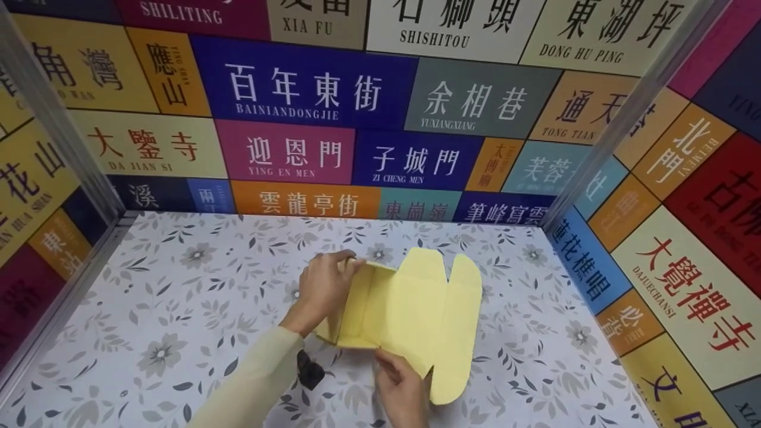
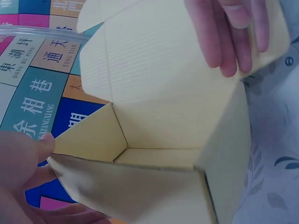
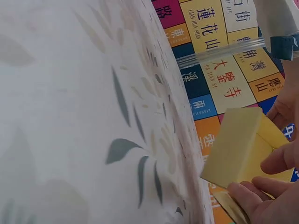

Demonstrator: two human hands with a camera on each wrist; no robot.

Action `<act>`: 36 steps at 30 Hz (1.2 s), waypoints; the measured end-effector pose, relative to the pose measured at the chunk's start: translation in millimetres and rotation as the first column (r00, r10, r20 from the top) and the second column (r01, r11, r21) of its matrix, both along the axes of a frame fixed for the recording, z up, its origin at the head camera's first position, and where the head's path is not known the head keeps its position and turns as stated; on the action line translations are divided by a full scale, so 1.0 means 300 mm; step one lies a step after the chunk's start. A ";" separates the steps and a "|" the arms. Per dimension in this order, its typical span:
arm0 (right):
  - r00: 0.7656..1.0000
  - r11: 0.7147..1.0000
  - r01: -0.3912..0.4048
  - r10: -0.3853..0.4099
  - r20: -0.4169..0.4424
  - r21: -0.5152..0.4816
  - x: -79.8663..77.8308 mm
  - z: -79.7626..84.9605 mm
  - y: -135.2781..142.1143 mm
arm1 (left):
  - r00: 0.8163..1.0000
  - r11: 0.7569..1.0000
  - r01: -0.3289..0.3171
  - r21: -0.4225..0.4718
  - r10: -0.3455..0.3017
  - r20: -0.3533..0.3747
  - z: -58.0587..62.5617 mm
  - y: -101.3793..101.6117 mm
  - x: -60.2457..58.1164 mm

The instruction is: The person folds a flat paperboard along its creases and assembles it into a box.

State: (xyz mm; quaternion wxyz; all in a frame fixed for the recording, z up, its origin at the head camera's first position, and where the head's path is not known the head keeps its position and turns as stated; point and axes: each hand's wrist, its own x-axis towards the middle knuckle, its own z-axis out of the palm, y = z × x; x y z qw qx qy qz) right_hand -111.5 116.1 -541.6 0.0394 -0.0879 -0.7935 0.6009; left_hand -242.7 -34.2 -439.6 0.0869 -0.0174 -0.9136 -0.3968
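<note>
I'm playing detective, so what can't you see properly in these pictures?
Head view: part of the box, behind the left hand.
Head view: what the dark lump by the sleeve is; too small and dark.
Left wrist view: the rest of the right hand, cut off by the top edge.
Right wrist view: part of the box's inside, behind the right hand.

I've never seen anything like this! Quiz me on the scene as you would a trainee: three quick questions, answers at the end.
1. Which hand is nearer the lid of the box?
2. True or false: the lid covers the box's opening.
3. The print on the table shows: A) stripes B) flowers C) checks

Key:
1. The right hand.
2. False; the lid is open.
3. B
</note>
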 end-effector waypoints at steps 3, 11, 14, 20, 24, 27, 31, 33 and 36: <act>0.999 0.999 0.028 -0.027 0.043 -0.016 0.009 -0.007 -0.001 | 0.999 0.997 -0.050 0.052 0.049 0.024 -0.009 -0.016 0.013; 0.985 0.996 0.060 -0.049 0.168 -0.060 0.013 0.004 0.005 | 0.986 0.965 -0.169 0.199 0.167 0.028 -0.078 -0.049 0.055; 0.979 0.994 0.068 -0.050 0.197 -0.082 0.005 0.007 0.009 | 0.978 0.945 -0.207 0.253 0.201 0.049 -0.107 -0.042 0.076; 0.975 0.990 0.040 -0.009 0.221 -0.135 -0.019 -0.010 0.038 | 0.970 0.925 -0.244 0.291 0.232 0.076 -0.163 -0.022 0.142; 0.975 0.982 0.035 0.008 0.223 -0.186 -0.029 -0.028 0.061 | 0.975 0.927 -0.220 0.303 0.210 0.068 -0.194 -0.005 0.181; 0.979 0.976 0.029 0.015 0.202 -0.216 -0.032 -0.038 0.076 | 0.978 0.928 -0.210 0.307 0.201 0.064 -0.214 0.009 0.202; 0.988 0.978 -0.002 0.034 0.150 -0.210 -0.038 -0.040 0.096 | 0.973 0.921 -0.231 0.312 0.224 0.059 -0.235 0.015 0.218; 0.990 0.979 -0.015 0.043 0.132 -0.206 -0.042 -0.037 0.106 | 0.972 0.917 -0.234 0.325 0.228 0.056 -0.243 0.014 0.223; 0.991 0.986 -0.025 0.046 0.126 -0.164 -0.050 -0.033 0.122 | 0.973 0.909 -0.229 0.349 0.219 0.068 -0.254 0.012 0.238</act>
